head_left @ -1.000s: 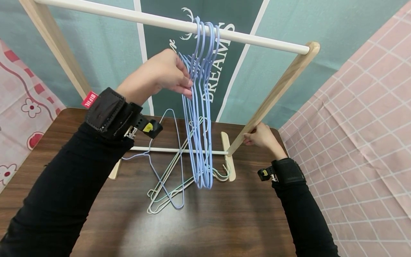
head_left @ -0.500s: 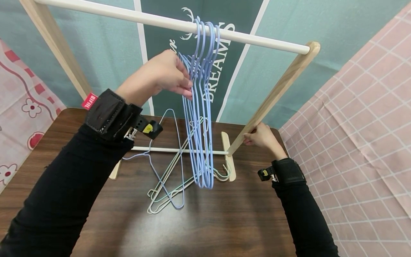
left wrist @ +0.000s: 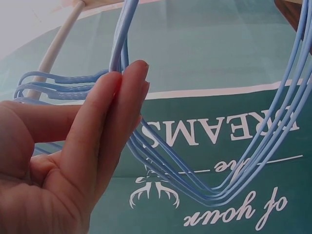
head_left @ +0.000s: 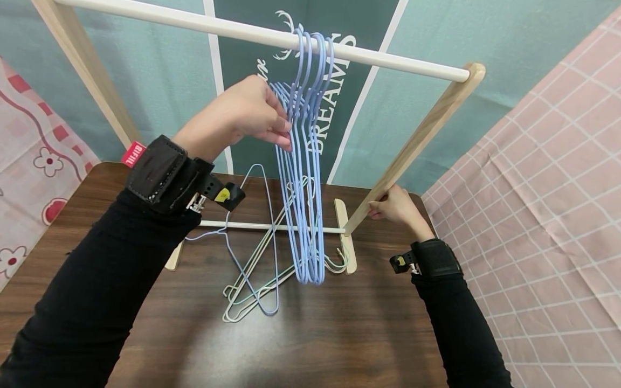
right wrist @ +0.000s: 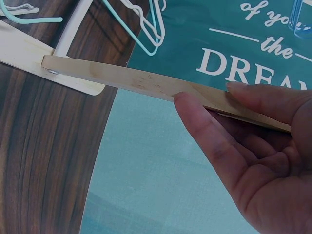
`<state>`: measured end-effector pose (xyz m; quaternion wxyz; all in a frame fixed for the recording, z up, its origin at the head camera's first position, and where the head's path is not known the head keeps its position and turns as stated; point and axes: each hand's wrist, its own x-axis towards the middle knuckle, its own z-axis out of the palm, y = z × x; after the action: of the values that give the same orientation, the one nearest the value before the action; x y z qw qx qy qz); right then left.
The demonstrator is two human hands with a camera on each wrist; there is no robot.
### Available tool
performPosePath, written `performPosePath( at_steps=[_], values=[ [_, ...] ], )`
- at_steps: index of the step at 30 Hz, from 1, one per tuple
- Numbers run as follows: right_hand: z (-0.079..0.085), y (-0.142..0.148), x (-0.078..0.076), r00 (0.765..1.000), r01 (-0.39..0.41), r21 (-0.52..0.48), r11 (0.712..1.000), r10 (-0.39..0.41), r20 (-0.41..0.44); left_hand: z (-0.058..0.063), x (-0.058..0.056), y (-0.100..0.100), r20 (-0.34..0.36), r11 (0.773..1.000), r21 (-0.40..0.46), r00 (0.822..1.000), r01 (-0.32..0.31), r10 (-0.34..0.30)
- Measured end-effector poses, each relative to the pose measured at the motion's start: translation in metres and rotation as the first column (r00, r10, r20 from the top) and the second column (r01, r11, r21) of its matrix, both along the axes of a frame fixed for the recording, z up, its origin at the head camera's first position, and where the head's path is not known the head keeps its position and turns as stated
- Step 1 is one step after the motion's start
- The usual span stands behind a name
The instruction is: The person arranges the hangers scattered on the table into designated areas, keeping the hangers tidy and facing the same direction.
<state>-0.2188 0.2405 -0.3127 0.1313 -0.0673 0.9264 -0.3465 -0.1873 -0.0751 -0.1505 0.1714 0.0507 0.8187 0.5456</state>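
Several blue clothes hangers hang by their hooks from the white rail of a clothes rack. In the head view my left hand grips the bunch at its left side, below the hooks. The left wrist view shows the blue wires running behind the fingers of that hand. Low on the right, my right hand holds the rack's wooden post. Thumb and fingers of the right hand lie on either side of the post in the right wrist view.
Loose hangers lie on the brown table under the bunch: a blue hanger and several pale ones. A white lower bar joins the rack's feet. A pink checked cloth borders the right side.
The lower ends of the hanging blue hangers have shifted very slightly to the right. Both hands keep their grip in nearly the same place.
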Motion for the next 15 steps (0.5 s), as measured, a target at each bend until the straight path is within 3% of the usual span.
performPosePath(
  at_steps=[15],
  values=[
    [0.0013,0.0000,0.0004,1.000,-0.011,-0.001,1.000,0.011,-0.010,0.0013,0.0045,-0.0088,-0.004,1.000,-0.004,1.000,0.008,-0.008]
  ],
)
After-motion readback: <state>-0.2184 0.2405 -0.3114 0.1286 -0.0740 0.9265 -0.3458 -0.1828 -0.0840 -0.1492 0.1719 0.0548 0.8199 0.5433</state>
